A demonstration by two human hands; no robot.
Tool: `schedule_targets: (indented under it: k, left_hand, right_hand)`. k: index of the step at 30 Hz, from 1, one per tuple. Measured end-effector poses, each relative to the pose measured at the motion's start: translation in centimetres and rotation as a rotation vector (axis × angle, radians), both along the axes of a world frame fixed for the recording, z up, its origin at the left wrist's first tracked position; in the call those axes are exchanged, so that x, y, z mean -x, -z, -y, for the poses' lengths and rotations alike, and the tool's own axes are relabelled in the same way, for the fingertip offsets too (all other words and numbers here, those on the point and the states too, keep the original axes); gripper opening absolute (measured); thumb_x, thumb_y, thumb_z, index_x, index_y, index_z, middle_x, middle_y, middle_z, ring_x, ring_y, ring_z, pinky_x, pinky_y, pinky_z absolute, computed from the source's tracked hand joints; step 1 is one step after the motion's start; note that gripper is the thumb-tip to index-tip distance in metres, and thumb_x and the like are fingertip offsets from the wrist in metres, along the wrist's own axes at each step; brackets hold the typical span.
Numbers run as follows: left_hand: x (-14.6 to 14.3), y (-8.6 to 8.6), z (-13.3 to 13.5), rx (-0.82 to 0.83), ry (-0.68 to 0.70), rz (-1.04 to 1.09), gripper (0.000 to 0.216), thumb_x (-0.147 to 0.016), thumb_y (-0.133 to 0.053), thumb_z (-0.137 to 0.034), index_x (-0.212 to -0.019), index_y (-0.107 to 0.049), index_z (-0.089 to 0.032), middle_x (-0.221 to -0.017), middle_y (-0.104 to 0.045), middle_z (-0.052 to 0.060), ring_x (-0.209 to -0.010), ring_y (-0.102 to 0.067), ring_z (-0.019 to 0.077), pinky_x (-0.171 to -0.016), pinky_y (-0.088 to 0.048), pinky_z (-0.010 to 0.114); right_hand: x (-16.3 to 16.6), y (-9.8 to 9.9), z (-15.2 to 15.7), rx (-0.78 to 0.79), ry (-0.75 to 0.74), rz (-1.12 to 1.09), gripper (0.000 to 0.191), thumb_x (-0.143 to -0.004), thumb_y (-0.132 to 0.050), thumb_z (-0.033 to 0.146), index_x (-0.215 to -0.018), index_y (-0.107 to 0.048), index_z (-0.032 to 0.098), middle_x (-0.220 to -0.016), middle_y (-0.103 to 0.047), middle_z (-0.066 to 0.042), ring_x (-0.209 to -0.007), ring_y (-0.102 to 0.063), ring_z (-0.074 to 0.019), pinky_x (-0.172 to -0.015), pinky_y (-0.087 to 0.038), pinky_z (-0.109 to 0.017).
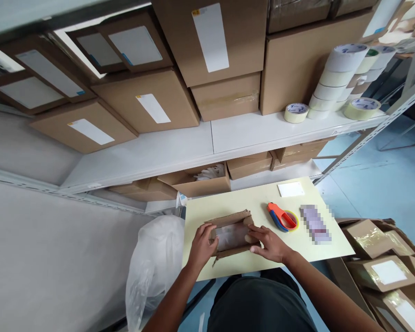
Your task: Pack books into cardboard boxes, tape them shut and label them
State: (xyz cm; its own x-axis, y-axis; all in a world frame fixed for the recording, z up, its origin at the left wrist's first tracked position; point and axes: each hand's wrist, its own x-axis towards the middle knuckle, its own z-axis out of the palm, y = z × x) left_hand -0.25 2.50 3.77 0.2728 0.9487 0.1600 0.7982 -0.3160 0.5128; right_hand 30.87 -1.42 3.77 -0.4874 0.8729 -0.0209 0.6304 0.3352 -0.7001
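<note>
A small open cardboard box [232, 251] rests on the pale yellow tabletop [207, 272], its edges ragged and its flaps up. Whitish, translucent wrapping [230, 236] shows inside; what lies under it I cannot make out. My left hand [202, 244] grips the box's left end, fingers over the rim. At the right end, my right hand [270, 243] holds the box, with fingers on the end flaps and the thumb near the front corner. Right of the box lies a red and blue tape dispenser [282, 218] with a yellow-edged roll.
A white card [290, 189] and a blurred purple item [315, 223] lie on the table. Shelves [180, 143] with cartons and stacked tape rolls [335, 83] stand behind. A clear plastic bag [155, 263] hangs at left; a large carton of taped boxes [380, 272] stands at right.
</note>
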Motion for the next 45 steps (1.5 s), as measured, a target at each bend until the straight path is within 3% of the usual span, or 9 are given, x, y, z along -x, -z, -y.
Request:
schedule_targets:
  k: [3, 9, 17, 22, 27, 30, 33, 36, 45]
  left_hand:
    - [-1.0, 0.2, 0.6, 0.06, 0.004, 0.067, 0.039, -0.082, -0.064, -0.021, -0.121, -0.064, -0.026, -0.132, -0.059, 0.008, -0.126, -0.058, 0.0253, -0.109, -0.05, 0.043]
    - [-1.8, 0.0, 1.3, 0.236, 0.13, 0.151, 0.042, -0.09, -0.056, -0.025, -0.131, -0.061, -0.024, -0.158, -0.042, 0.01, -0.146, -0.041, 0.0268, -0.12, -0.037, 0.046]
    - [-1.1, 0.1, 1.0, 0.339, -0.208, 0.722, 0.049, -0.099, -0.039, -0.037, -0.146, -0.041, -0.025, -0.16, -0.041, 0.014, -0.144, -0.045, 0.0278, -0.099, -0.054, 0.037]
    - [-0.6, 0.4, 0.8, 0.19, -0.426, 0.568, 0.04, -0.087, -0.042, -0.021, -0.126, -0.054, -0.022, -0.129, -0.066, 0.011, -0.124, -0.063, 0.0236, -0.091, -0.055, 0.036]
    - [0.0, 1.0, 1.1, 0.198, -0.203, 0.341, 0.029, -0.087, -0.048, -0.021, -0.109, -0.066, -0.025, -0.118, -0.07, 0.006, -0.117, -0.063, 0.0221, -0.106, -0.049, 0.043]
    - [0.1, 1.5, 1.4, 0.201, -0.143, 0.332, 0.025, -0.089, -0.05, -0.023, -0.107, -0.068, -0.025, -0.117, -0.069, 0.006, -0.117, -0.062, 0.0226, -0.107, -0.048, 0.043]
    - [0.1, 1.9, 1.4, 0.163, -0.342, 0.425, 0.028, -0.087, -0.056, -0.029, -0.114, -0.064, -0.024, -0.117, -0.065, 0.008, -0.112, -0.064, 0.0226, -0.1, -0.052, 0.041]
    - [0.1, 1.8, 1.1, 0.246, -0.503, 0.592, 0.037, -0.094, -0.047, -0.039, -0.125, -0.059, -0.022, -0.111, -0.066, 0.007, -0.103, -0.066, 0.0202, -0.091, -0.056, 0.038]
    - [0.1, 1.9, 2.0, 0.266, -0.399, 0.498, 0.029, -0.088, -0.057, -0.05, -0.095, -0.066, -0.023, -0.112, -0.066, 0.008, -0.109, -0.065, 0.0248, -0.092, -0.055, 0.04]
  right_hand:
    - [-0.1, 0.2, 0.3, -0.022, -0.053, 0.066, 0.069, -0.085, -0.063, 0.066, -0.133, -0.065, 0.017, -0.154, -0.049, -0.02, -0.117, -0.064, -0.0372, -0.1, -0.049, -0.053]
    - [0.4, 0.4, 1.0, -0.097, 0.009, 0.095, 0.036, -0.091, -0.066, 0.043, -0.12, -0.071, 0.022, -0.147, -0.058, -0.013, -0.109, -0.065, -0.0305, -0.094, -0.053, -0.047]
    - [0.7, 1.2, 1.1, -0.087, 0.108, 0.029, 0.034, -0.1, -0.053, 0.046, -0.115, -0.073, 0.022, -0.14, -0.065, -0.011, -0.105, -0.066, -0.0267, -0.093, -0.055, -0.046]
    - [1.0, 1.8, 1.1, -0.134, 0.139, -0.014, 0.045, -0.1, -0.055, 0.046, -0.139, -0.059, 0.025, -0.133, -0.069, -0.01, -0.103, -0.067, -0.0268, -0.091, -0.057, -0.046]
    - [1.6, 2.2, 1.8, -0.232, 0.212, -0.031, 0.053, -0.099, -0.057, 0.04, -0.15, -0.047, 0.028, -0.137, -0.066, -0.011, -0.103, -0.065, -0.0269, -0.093, -0.057, -0.047]
    - [2.1, 2.5, 2.0, -0.222, 0.281, -0.004, 0.057, -0.099, -0.055, 0.038, -0.153, -0.043, 0.025, -0.113, -0.074, -0.012, -0.093, -0.065, -0.0276, -0.084, -0.059, -0.046]
    - [2.5, 2.6, 2.1, -0.199, 0.344, 0.026, 0.059, -0.099, -0.054, 0.036, -0.155, -0.039, 0.023, -0.089, -0.07, -0.009, -0.083, -0.064, -0.0281, -0.077, -0.06, -0.045]
    - [2.6, 2.6, 2.1, -0.202, 0.351, -0.006, 0.056, -0.099, -0.052, 0.033, -0.153, -0.041, 0.027, -0.101, -0.067, -0.01, -0.089, -0.065, -0.0272, -0.08, -0.06, -0.044]
    - [2.2, 2.8, 2.7, -0.099, 0.504, -0.053, 0.052, -0.095, -0.057, 0.034, -0.146, -0.045, 0.028, -0.111, -0.06, -0.009, -0.074, -0.067, -0.0187, -0.072, -0.063, -0.038]
